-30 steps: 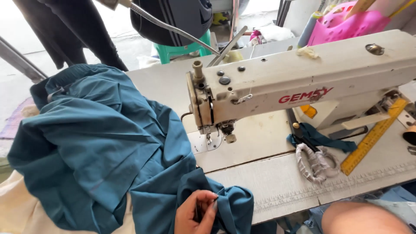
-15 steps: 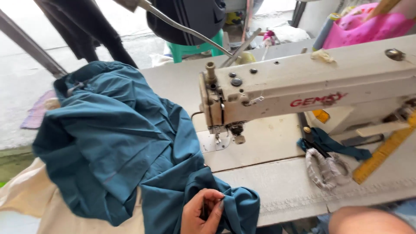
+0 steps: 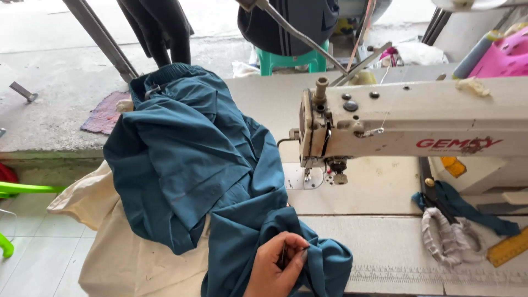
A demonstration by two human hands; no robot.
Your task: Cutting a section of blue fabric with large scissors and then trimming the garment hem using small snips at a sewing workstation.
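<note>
Teal garment (image 3: 187,159) lies heaped over the left of the bench (image 3: 385,247), bulk draped off the edge onto cream cloth (image 3: 115,253), likely to take weight off the worked end. One hand (image 3: 275,267), apparently the left, at bottom centre: fingers (image 3: 294,258) pinched together on a fold, holding a small dark tool I cannot make out; other hand unseen. Right: white sewing machine (image 3: 418,126), needle area clear of fabric; cloth-wrapped scissors (image 3: 448,239) within reach.

sewing machine (image 3: 418,132) right centre | green stool (image 3: 286,59) top centre | scissors (image 3: 448,234) lower right | yellow ruler (image 3: 509,247) far lower right
</note>
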